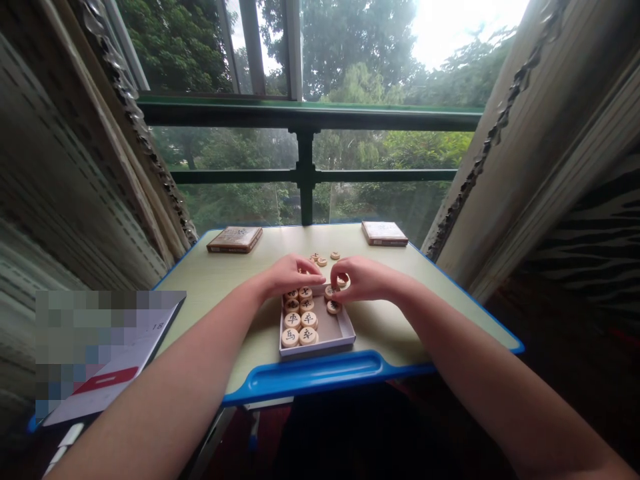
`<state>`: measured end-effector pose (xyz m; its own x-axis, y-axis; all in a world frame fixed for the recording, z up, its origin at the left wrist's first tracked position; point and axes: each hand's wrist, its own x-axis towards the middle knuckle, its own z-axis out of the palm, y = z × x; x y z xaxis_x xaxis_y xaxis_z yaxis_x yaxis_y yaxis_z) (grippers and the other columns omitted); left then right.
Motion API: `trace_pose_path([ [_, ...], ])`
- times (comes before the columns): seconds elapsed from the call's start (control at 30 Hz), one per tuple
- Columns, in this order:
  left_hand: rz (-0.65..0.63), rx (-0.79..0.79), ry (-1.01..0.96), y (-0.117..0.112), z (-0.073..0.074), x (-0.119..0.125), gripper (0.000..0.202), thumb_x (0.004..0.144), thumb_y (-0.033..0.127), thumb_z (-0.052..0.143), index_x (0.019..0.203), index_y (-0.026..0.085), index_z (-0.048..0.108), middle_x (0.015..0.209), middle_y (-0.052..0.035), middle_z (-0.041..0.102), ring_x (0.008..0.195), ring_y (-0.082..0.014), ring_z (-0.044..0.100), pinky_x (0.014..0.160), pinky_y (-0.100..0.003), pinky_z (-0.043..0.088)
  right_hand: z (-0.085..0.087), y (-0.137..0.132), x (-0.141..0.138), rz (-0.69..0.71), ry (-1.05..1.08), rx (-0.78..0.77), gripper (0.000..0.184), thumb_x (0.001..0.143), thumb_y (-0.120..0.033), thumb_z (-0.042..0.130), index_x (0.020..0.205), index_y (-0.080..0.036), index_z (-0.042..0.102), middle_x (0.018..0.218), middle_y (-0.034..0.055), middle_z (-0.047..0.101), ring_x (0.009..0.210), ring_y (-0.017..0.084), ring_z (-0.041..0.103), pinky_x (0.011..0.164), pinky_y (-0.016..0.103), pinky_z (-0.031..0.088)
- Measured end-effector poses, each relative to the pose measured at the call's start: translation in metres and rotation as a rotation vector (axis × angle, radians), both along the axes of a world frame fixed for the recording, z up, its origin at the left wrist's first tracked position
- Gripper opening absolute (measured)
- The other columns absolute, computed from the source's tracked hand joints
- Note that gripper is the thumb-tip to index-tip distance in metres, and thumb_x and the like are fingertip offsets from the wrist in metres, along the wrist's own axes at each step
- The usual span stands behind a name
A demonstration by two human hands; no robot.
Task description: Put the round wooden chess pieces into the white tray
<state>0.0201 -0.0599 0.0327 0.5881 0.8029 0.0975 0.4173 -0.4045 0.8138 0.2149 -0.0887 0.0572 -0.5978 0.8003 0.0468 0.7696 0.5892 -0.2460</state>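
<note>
left hand (291, 273): over far end of box (327, 331), grasp can't be told | right hand (365, 277): curled at disc (330, 293), grip unclear | box: on surface (400, 327) | step: seemingly boxing discs (293, 321) | next: likely fingertip alignment

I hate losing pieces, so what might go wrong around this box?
The left hand and right hand are close together by the box, so either might jostle the round pieces inside. The loose pieces beyond could get brushed away. The box sits close to the near table edge, so a bump might spill it.
</note>
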Motion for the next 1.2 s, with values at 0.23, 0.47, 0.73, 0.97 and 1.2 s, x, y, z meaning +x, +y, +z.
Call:
trace_pose_path([
  [0.23,-0.038,0.045,0.008,-0.003,0.004,0.003,0.031,0.066,0.043,0.062,0.075,0.015,0.072,0.090,-0.0090,0.067,0.083,-0.0211,0.058,0.075,-0.031,0.045,0.000,0.003,0.002,-0.004,0.012,-0.005,0.026,0.066,-0.040,0.062,0.079,-0.018,0.065,0.073,0.0032,0.061,0.064,0.013,0.051,0.055,0.022,0.034],
  [0.47,0.016,0.081,0.032,-0.001,0.000,0.004,0.032,0.066,0.043,0.060,0.076,0.015,0.072,0.087,-0.0076,0.067,0.081,-0.0209,0.059,0.072,-0.029,0.045,0.002,0.003,0.004,-0.006,0.030,-0.031,0.030,0.065,-0.042,0.064,0.082,-0.017,0.067,0.073,0.0027,0.060,0.062,0.012,0.050,0.054,0.022,0.034],
  [0.73,0.109,0.150,0.018,0.002,-0.002,0.004,0.034,0.069,0.043,0.056,0.080,0.014,0.070,0.082,-0.0078,0.067,0.075,-0.0202,0.059,0.070,-0.031,0.045,0.002,0.017,0.014,-0.124,0.159,0.020,0.029,0.076,-0.040,0.052,0.086,-0.017,0.067,0.075,0.0035,0.062,0.065,0.012,0.052,0.057,0.022,0.036],
  [0.97,0.342,0.373,0.092,0.023,-0.017,-0.013,0.020,0.063,0.033,0.062,0.076,0.020,0.072,0.085,-0.0091,0.066,0.087,-0.0255,0.057,0.082,-0.036,0.041,-0.008,0.037,0.031,-0.364,0.013,0.009,0.028,0.073,-0.030,0.055,0.096,-0.020,0.066,0.085,0.0059,0.064,0.070,0.015,0.055,0.056,0.022,0.037],
  [1.2,0.291,0.164,0.097,0.025,-0.018,-0.016,0.026,0.065,0.031,0.060,0.085,0.018,0.071,0.086,-0.0080,0.068,0.081,-0.0216,0.060,0.075,-0.032,0.045,-0.022,0.047,0.032,-0.388,0.079,0.069,0.024,0.075,-0.030,0.056,0.094,-0.021,0.067,0.095,0.0079,0.061,0.077,0.016,0.056,0.069,0.025,0.042],
])
